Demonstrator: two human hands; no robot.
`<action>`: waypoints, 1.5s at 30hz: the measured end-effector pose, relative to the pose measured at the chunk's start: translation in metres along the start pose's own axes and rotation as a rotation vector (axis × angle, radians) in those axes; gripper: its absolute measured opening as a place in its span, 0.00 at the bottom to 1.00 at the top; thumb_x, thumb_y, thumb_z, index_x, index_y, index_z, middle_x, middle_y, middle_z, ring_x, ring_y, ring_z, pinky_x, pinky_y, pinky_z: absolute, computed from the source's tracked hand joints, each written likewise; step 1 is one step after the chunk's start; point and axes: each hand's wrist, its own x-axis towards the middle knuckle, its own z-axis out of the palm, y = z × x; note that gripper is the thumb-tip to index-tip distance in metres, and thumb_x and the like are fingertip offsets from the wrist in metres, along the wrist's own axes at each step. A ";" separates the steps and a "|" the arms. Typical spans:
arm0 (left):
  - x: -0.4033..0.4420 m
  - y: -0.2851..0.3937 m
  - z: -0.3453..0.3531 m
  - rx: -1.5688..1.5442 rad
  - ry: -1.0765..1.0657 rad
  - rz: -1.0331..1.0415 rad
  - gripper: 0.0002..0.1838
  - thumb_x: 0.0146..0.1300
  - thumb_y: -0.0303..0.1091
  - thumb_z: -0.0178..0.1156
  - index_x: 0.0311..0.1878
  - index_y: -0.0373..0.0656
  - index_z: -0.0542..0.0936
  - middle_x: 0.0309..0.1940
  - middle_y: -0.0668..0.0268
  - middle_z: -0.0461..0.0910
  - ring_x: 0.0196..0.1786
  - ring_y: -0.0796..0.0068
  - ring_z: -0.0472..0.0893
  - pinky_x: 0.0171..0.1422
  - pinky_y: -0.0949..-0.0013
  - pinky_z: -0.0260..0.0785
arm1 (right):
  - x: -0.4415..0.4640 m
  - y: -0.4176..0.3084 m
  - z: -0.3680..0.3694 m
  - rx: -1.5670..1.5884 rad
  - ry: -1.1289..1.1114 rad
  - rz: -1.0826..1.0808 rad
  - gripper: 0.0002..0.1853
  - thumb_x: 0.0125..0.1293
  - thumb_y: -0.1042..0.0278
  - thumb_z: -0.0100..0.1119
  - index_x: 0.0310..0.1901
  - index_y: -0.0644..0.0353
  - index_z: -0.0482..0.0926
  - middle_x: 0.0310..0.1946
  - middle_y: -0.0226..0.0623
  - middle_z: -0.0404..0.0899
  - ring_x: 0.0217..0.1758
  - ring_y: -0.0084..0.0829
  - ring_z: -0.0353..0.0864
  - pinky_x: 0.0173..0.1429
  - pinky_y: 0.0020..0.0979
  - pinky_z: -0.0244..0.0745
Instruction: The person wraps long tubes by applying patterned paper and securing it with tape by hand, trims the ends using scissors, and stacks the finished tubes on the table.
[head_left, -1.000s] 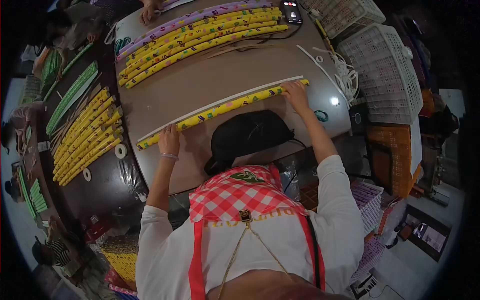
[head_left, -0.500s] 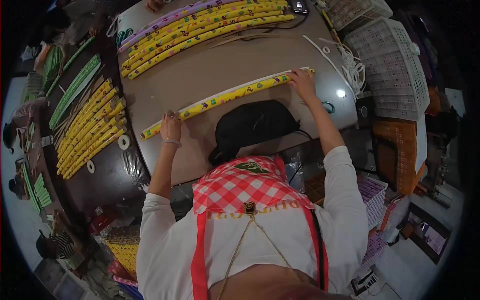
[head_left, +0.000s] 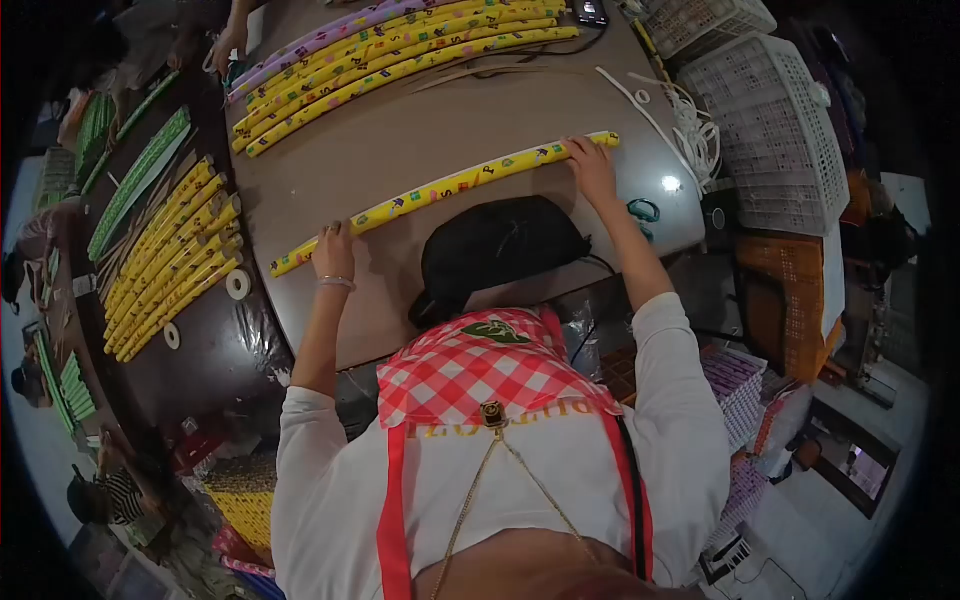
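A long yellow roll of printed wrapping paper (head_left: 450,186) lies slanted across the table in front of me, its right end farther from me. My left hand (head_left: 333,250) grips it near its left end, fingers over the top. Near the right end, my right hand (head_left: 591,166) is closed around it in the same way. The undersides of both hands are hidden. Between my arms, nearer my body, rests a black pouch (head_left: 500,250). Dark teal-handled scissors (head_left: 643,212) lie beside my right forearm.
More yellow rolls (head_left: 400,75) and purple ones (head_left: 330,38) lie at the table's far side. Yellow rolls (head_left: 170,270) and tape rings (head_left: 238,284) are on the left table. White baskets (head_left: 770,130) stand at right. A co-worker's hand (head_left: 230,45) is at upper left.
The white strip along the roll's far edge no longer shows; the roll looks turned over on itself under both hands. The co-worker's hand has moved left. The view has shifted slightly.
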 end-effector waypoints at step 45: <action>0.085 -0.054 0.022 -0.077 -0.224 0.124 0.39 0.58 0.64 0.40 0.67 0.50 0.49 0.68 0.60 0.42 0.70 0.62 0.41 0.70 0.55 0.37 | 0.052 -0.066 0.025 0.092 0.094 -0.023 0.16 0.62 0.68 0.46 0.53 0.51 0.70 0.54 0.30 0.69 0.62 0.29 0.62 0.63 0.45 0.46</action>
